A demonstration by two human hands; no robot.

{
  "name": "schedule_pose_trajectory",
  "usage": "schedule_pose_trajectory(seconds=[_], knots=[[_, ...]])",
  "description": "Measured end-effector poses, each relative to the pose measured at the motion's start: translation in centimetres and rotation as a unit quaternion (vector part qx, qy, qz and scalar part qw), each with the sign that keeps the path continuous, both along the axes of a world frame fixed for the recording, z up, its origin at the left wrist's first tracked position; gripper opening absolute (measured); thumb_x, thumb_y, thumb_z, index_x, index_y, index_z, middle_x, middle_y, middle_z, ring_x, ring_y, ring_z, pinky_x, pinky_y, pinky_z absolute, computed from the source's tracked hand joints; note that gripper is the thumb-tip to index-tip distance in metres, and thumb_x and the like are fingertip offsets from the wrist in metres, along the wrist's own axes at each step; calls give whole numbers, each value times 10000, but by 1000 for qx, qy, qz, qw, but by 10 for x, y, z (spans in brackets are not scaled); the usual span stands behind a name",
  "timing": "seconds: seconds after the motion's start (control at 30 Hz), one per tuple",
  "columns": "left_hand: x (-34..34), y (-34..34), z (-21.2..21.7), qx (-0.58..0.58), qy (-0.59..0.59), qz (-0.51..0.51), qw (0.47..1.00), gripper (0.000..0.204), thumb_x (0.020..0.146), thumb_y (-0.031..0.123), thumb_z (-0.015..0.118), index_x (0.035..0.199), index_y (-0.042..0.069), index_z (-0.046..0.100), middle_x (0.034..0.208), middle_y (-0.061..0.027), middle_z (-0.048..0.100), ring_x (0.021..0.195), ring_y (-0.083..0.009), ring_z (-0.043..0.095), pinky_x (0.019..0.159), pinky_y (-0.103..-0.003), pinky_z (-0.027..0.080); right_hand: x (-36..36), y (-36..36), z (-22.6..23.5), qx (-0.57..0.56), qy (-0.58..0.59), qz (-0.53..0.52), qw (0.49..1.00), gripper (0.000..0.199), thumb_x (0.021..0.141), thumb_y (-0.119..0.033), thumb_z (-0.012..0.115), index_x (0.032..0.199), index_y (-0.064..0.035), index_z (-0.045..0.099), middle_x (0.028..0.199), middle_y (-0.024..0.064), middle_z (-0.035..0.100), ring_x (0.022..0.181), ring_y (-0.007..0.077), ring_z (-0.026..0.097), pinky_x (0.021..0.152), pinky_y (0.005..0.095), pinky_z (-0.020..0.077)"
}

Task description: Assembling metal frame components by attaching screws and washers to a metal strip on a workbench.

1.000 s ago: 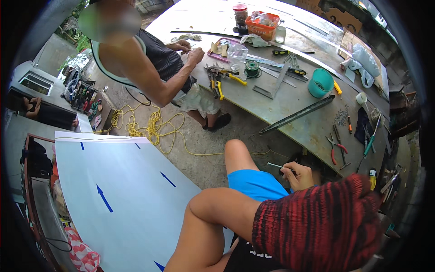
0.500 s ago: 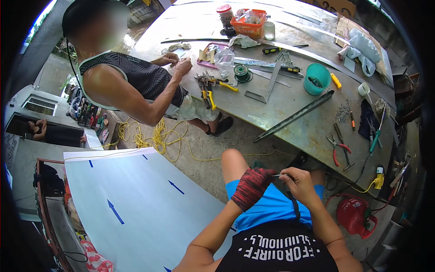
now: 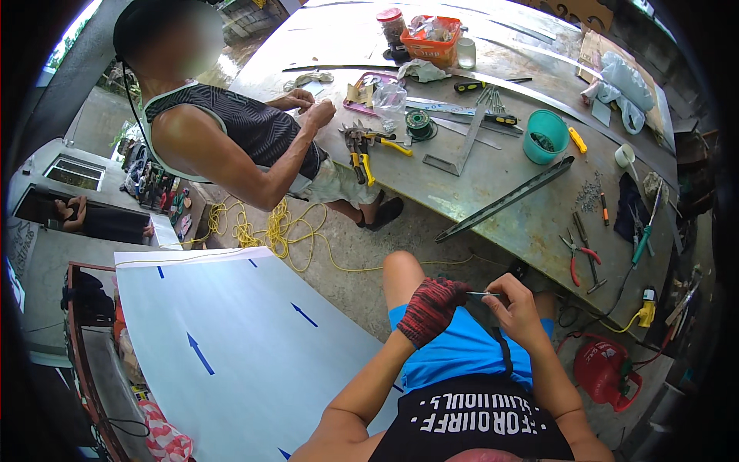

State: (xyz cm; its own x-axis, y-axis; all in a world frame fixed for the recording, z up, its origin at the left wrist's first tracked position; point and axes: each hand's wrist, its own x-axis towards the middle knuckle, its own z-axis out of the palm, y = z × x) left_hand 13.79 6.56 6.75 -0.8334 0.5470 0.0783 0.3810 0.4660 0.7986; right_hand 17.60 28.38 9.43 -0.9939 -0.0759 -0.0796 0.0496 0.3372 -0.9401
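Observation:
In a knitted red-and-black glove, my left hand (image 3: 433, 312) is closed over my lap. A thin metal rod-like piece (image 3: 481, 293) sticks out of its fingers toward my right hand. My bare right hand (image 3: 514, 308) pinches the other end of this piece between thumb and fingers. What the piece is cannot be made out, and the glove hides its left end. A dark strap-like strip (image 3: 503, 350) hangs below my right hand over my blue shorts (image 3: 462, 350).
A metal-topped table (image 3: 477, 189) ahead bears red-handled pliers (image 3: 577, 254), a green bucket (image 3: 544, 137), a square (image 3: 462, 150) and snips (image 3: 360, 150). Another person (image 3: 231, 138) stands at its left. A large pale sheet (image 3: 246, 339) lies left; a red gas tank (image 3: 604, 369) stands right.
My right fingers have shifted slightly on the thin piece, with the thumb lower and a little further from the glove. The whole view has moved slightly.

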Motion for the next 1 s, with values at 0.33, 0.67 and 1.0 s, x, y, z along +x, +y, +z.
schedule_pose_trajectory(seconds=[0.33,0.67,1.0], knots=[[16,-14,-3,58,-3,-6,998,276,846,-13,611,1091,85,696,879,-81,731,840,-284,695,747,-399,530,19,-12,-4,22,2,10,1000,151,936,-141,682,927,10,675,839,138,629,729,291,617,665,363,496],[23,-31,-14,88,-35,-10,995,247,888,-62,577,1099,-2,691,874,-133,746,828,-259,729,749,-352,569,22,-32,13,28,49,17,998,215,913,-170,741,1032,-33,626,972,109,609,758,276,621,693,380,501],[32,-37,-17,80,-28,-10,996,239,890,-44,588,1101,-3,690,885,-130,747,843,-271,726,772,-365,568,30,-36,3,77,35,34,996,213,904,-202,748,960,-26,642,943,133,645,806,328,647,701,410,510]])
